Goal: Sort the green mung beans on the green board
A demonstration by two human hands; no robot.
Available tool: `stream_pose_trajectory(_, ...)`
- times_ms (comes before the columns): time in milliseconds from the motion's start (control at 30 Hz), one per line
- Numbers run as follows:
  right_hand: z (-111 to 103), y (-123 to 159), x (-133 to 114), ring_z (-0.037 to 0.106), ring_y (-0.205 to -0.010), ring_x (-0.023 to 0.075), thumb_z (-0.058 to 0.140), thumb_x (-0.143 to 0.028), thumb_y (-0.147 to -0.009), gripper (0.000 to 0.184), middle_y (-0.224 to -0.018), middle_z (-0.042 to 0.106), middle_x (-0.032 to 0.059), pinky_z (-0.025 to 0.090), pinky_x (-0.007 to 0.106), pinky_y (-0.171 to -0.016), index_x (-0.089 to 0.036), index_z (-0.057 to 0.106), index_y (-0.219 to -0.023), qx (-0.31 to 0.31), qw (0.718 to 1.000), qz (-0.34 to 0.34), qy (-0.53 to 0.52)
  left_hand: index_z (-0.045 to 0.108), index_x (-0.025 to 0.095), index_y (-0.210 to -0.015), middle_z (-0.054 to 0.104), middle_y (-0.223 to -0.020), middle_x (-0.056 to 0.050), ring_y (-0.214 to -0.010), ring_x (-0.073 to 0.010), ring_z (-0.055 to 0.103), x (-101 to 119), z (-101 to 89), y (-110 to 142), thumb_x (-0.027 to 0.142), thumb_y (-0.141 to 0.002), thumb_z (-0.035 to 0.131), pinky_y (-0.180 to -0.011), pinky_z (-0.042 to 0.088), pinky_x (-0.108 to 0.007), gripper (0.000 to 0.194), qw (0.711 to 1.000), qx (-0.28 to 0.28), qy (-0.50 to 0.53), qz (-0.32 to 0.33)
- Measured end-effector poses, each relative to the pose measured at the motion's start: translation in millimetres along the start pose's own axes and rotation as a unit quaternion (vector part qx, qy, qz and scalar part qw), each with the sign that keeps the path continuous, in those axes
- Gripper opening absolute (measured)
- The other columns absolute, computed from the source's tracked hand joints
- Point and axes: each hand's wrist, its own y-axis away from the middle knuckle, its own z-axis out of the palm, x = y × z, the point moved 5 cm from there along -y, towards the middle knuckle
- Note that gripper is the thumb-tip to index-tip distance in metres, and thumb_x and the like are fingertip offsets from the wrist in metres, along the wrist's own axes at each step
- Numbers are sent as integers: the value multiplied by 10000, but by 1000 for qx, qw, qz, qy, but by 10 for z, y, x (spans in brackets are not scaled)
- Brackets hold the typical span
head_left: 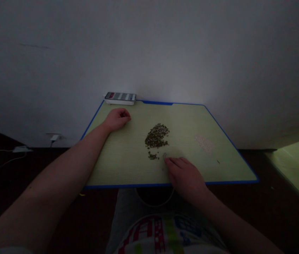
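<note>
A pile of small brown-green grains or seeds point(156, 137) lies mid-table, with paler ones mixed in at its upper part. Just in front of it is a smaller cluster of the same grains point(153, 156). My right hand point(185, 174) rests low on the table near this cluster, fingers pressed together; a few pale bits point(164, 155) show at the fingertips, too small to name. To the right lies a thin spread of pale grains point(204, 143). My left hand point(116, 120) rests at the table's left, fingers curled closed; what is inside, if anything, is hidden.
The pale green folding table point(128, 169) has a blue edge and stands against a grey wall. A phone point(121, 96) lies on a white box point(120, 102) at the back left corner. Below the front edge sits a dark round container point(154, 197). A charger and cables point(22, 149) are at left.
</note>
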Motion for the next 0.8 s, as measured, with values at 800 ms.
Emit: stream_pose_trajectory(800, -147, 237, 613, 629, -896, 223, 476, -143, -884, 290, -1004, 721, 99, 521, 378, -815, -135, 666, -1102, 60, 992, -2, -110, 626, 152, -709, 569, -616, 3, -588, -121, 488, 16, -13, 6, 273, -635, 615, -586, 393, -259, 142, 1000, -1, -19, 4)
